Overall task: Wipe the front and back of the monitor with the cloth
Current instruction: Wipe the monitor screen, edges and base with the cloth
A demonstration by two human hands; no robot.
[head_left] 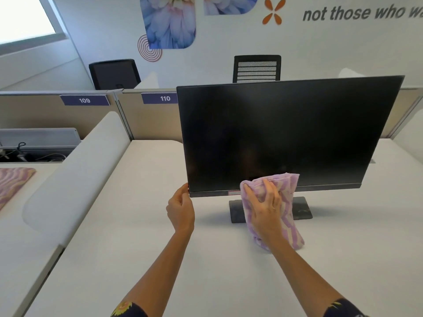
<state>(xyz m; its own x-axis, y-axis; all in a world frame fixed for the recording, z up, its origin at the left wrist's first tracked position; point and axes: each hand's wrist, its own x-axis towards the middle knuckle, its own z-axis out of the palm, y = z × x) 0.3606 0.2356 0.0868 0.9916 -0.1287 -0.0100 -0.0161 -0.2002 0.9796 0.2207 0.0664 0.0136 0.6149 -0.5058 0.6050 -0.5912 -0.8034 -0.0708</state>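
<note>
A black monitor (281, 133) with a dark screen stands on a flat black base (302, 209) on the white desk (142, 248), its front facing me. My right hand (265, 209) presses a bunched purple and cream cloth (287, 188) against the lower middle of the screen and bottom bezel, fingers spread over it. The cloth hangs down over the left part of the base. My left hand (180, 209) holds the monitor's lower left corner with its fingertips at the edge. The monitor's back is hidden.
A rounded white divider (75, 179) borders the desk on the left, with another patterned cloth (11, 184) beyond it. Beige partitions labelled 109 (84, 100) and 110 (165, 98) stand behind. Two black chairs (257, 68) sit past the partition.
</note>
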